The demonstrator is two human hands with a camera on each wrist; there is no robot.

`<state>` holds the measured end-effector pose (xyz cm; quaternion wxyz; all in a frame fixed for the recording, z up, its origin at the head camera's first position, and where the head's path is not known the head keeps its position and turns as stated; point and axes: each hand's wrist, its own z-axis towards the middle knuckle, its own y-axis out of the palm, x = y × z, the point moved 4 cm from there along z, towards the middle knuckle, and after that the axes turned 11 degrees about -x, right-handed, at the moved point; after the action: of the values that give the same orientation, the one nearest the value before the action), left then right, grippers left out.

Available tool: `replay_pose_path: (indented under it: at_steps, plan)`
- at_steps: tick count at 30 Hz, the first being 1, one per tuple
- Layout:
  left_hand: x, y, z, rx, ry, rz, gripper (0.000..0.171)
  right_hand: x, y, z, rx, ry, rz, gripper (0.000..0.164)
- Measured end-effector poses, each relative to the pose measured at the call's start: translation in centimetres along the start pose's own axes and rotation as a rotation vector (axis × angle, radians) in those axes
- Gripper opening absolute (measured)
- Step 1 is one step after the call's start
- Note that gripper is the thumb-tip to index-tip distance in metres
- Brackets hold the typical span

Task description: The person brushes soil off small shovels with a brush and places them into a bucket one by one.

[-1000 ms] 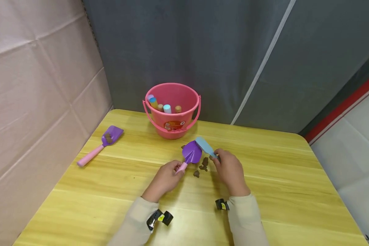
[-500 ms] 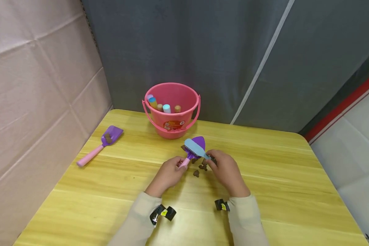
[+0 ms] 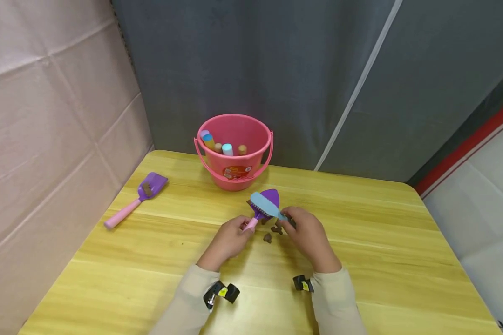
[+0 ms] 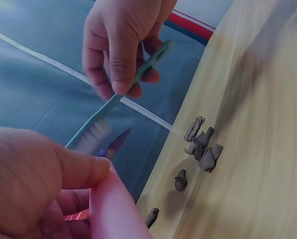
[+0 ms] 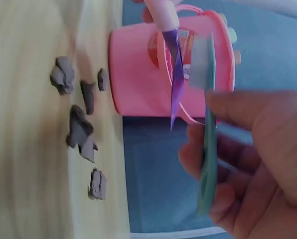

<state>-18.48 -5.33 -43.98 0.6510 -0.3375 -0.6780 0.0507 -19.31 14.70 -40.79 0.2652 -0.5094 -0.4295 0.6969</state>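
My left hand (image 3: 227, 239) grips the pink handle of a toy shovel (image 3: 271, 195) with a pointed purple blade, held above the table. Between the thumb and fingers of my right hand (image 3: 309, 237) is a light blue brush (image 3: 263, 204), its bristles facing down over the blade. In the right wrist view a small gap shows between the bristles (image 5: 199, 63) and the thin edge of the blade (image 5: 176, 79). Several brown clay-like lumps (image 4: 201, 144) lie on the wood below both tools. The head view hides some lumps behind the blade and right hand.
A pink bucket (image 3: 236, 164) stands behind the hands, with several coloured, stick-like ends poking up inside. At the left of the table (image 3: 121, 279) lies a second purple shovel (image 3: 155, 182) bearing brown bits. A grey curtain (image 3: 234, 56) hangs along the back edge.
The brush has moved left from the blade's right edge to across the blade. My left hand has shifted slightly right and up with the shovel. Little differs over the last half second.
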Motion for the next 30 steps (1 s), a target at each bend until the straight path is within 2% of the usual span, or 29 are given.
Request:
replay_pose_path:
  at_steps: [2, 4, 14, 16, 18, 22, 24, 27, 30]
  plan:
    - [0.0, 0.0, 0.0, -0.003, 0.003, 0.006, 0.025, -0.3, 0.3, 0.0, -0.028, -0.026, -0.013, 0.013]
    - [0.1, 0.0, 0.0, -0.006, 0.005, 0.015, 0.024, -0.2, 0.3, 0.0, -0.017, -0.019, -0.028, 0.013]
    - [-0.2, -0.2, -0.2, 0.013, 0.002, 0.05, 0.025, 1.8, -0.9, 0.4, 0.057, 0.129, -0.047, 0.015]
    - [-0.1, -0.2, -0.2, 0.011, -0.006, 0.042, 0.025, 1.7, -1.1, 0.3, 0.069, 0.12, -0.039, 0.015]
    - [0.1, -0.3, -0.3, 0.009, -0.01, 0.029, 0.025, 1.1, -1.1, 0.2, 0.066, 0.076, -0.037, 0.015]
    - [0.3, -0.4, -0.4, 0.007, -0.008, 0.017, 0.025, -0.5, -0.4, 0.1, -0.003, -0.048, -0.035, 0.012]
    - [0.4, -0.3, -0.4, 0.005, -0.006, 0.023, 0.023, -0.9, 0.0, 0.1, -0.037, -0.073, -0.035, 0.012]
    - [0.5, -0.2, -0.5, 0.004, -0.006, 0.032, 0.022, -0.8, 0.4, 0.2, -0.044, -0.043, -0.044, 0.013]
    - [0.5, -0.1, -0.6, 0.004, -0.002, 0.037, 0.023, -0.1, 0.2, 0.3, 0.007, 0.025, -0.07, 0.015]
